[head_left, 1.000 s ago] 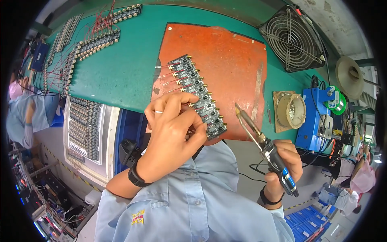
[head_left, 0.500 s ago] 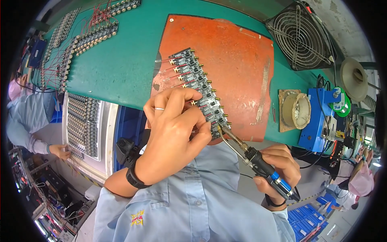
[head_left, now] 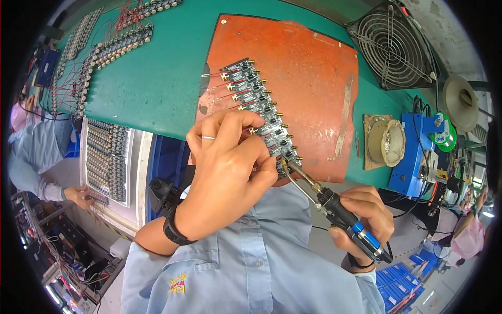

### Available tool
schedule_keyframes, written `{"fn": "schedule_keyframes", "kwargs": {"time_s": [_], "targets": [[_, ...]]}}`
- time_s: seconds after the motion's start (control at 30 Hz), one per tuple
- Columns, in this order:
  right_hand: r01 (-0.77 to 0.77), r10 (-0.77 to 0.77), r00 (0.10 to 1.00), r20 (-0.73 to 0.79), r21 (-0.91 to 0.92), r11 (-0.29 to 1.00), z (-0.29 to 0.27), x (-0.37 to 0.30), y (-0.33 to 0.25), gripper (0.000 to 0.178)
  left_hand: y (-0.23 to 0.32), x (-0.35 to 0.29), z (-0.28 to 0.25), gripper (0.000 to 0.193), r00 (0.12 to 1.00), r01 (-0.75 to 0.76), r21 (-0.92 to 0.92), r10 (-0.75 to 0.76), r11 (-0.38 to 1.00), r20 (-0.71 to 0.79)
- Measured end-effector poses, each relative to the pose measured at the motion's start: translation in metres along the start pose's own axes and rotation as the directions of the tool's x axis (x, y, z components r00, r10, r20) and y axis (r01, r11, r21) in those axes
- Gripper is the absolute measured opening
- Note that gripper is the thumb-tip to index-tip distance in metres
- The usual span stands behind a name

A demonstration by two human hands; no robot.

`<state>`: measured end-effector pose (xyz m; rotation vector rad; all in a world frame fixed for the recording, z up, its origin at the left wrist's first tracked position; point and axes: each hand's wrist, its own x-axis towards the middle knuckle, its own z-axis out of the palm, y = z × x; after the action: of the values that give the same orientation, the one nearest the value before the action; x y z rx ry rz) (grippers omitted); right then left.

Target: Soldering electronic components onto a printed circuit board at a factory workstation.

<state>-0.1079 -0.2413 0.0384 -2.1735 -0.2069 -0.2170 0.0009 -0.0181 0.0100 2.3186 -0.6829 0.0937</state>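
Note:
A strip of joined small circuit boards [head_left: 255, 93] lies slantwise on the orange mat, brass-coloured connectors along its right edge and red wires [head_left: 226, 98] off its left. Over its lower left side, my left hand [head_left: 222, 165] is closed, thumb and index finger pinched at the board on what looks like a thin red wire, mostly hidden by the fingers. My right hand [head_left: 366, 212] grips a black and blue soldering iron [head_left: 337, 209] with a thin metal feed tube beside it. The iron's tip meets the strip's near end, close to my left fingertips.
Beneath the strip is a worn orange mat [head_left: 308, 68] on the green table [head_left: 157, 94]. To the right stand a round pot [head_left: 386, 142], a blue solder feeder [head_left: 410, 152] and a fan [head_left: 389, 47]. Finished-looking wired boards [head_left: 123, 47] lie far left; a co-worker's hand [head_left: 78, 196] touches a board tray [head_left: 130, 172].
The view has shifted slightly. Both hands keep nearly the same pose, with the iron's tip still at the strip's near end.

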Motion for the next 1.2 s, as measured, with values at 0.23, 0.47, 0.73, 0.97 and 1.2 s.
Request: {"fn": "schedule_keyframes", "kwargs": {"time_s": [0.23, 0.47, 0.73, 0.97, 1.2], "targets": [[0.005, -0.005, 1.000, -0.010, -0.008, 1.000, -0.002, 0.001, 0.001, 0.046, 0.000, 0.002, 0.002, 0.014, 1.000, 0.004, -0.003, -0.004, 1.000, 0.001], [0.012, 0.014, 0.972, -0.235, 0.112, 0.994, -0.010, -0.025, 0.016, 0.052, -0.001, 0.001, 0.003, 0.013, 1.000, 0.005, 0.012, -0.005, 1.000, -0.020], [0.134, 0.372, 0.665, -0.647, 0.594, 0.793, -0.019, -0.070, 0.090, 0.050, -0.002, 0.004, -0.008, 0.013, 0.996, -0.044, 0.003, 0.044, 0.999, 0.082], [0.123, 0.396, 0.630, -0.669, 0.588, 0.799, -0.011, -0.079, 0.084, 0.042, -0.046, 0.057, -0.015, 0.033, 0.980, 0.010, 0.178, 0.026, 0.984, -0.197], [0.172, 0.340, 0.677, -0.653, 0.590, 0.789, 0.004, -0.067, 0.064, 0.046, -0.064, 0.058, -0.027, 0.029, 0.992, -0.003, 0.143, 0.021, 0.990, -0.123]]}}
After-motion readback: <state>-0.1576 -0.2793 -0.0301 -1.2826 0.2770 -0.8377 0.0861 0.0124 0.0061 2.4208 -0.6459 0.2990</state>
